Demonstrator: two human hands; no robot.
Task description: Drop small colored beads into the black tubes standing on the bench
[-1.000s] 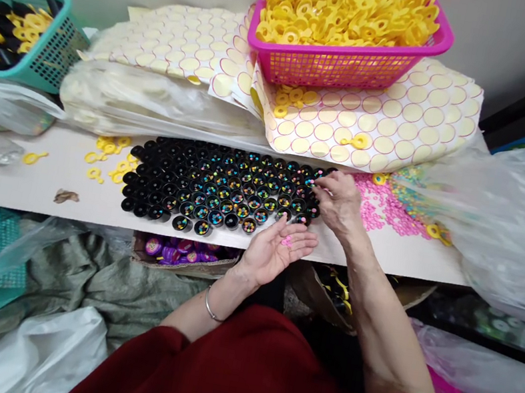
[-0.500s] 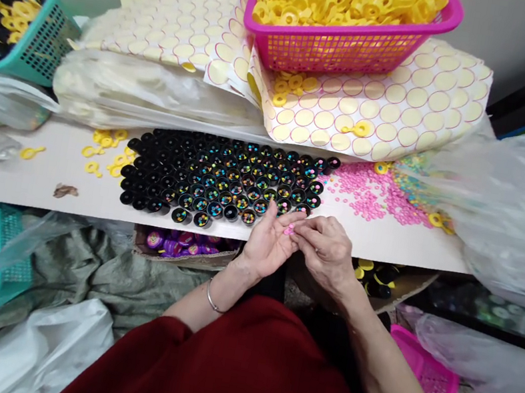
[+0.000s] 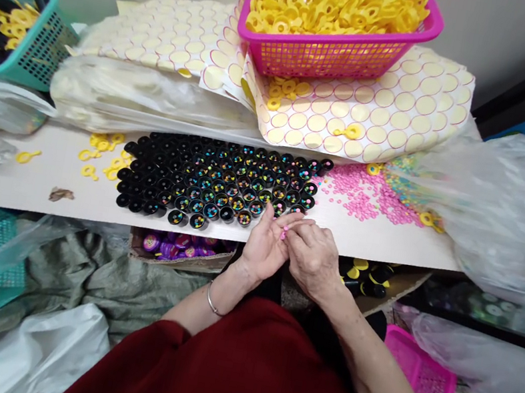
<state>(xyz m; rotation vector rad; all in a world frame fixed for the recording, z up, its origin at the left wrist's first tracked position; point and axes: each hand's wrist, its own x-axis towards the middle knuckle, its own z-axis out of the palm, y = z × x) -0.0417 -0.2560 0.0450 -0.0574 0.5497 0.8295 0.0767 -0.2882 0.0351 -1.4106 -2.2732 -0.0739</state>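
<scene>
Palm up at the table's front edge, my left hand [image 3: 266, 246] is cupped, its fingers stretched toward the right, holding a few small pink candies [image 3: 284, 233]. Above that palm, my right hand [image 3: 313, 256] has thumb and fingers pinched together at these candies; its fingertips are partly hidden. Just beyond my hands stand rows of small black cups [image 3: 225, 180]. Those at the middle and right hold coloured pieces, while those at the left look dark inside. More pink candies [image 3: 369, 192] lie loose on the white table [image 3: 327, 234], right of the cups.
A pink basket [image 3: 328, 52] of yellow ring-ended parts sits on sticker sheets [image 3: 399, 112] at the back. A teal basket [image 3: 48, 47] stands far left. Plastic bags [image 3: 508, 213] crowd the right. Boxes below hold purple items [image 3: 177, 246] and black-and-yellow pieces [image 3: 370, 280].
My right hand has shifted slightly left and its fingers reach further over my left palm. The whole view has moved a little; the cups look unchanged.
</scene>
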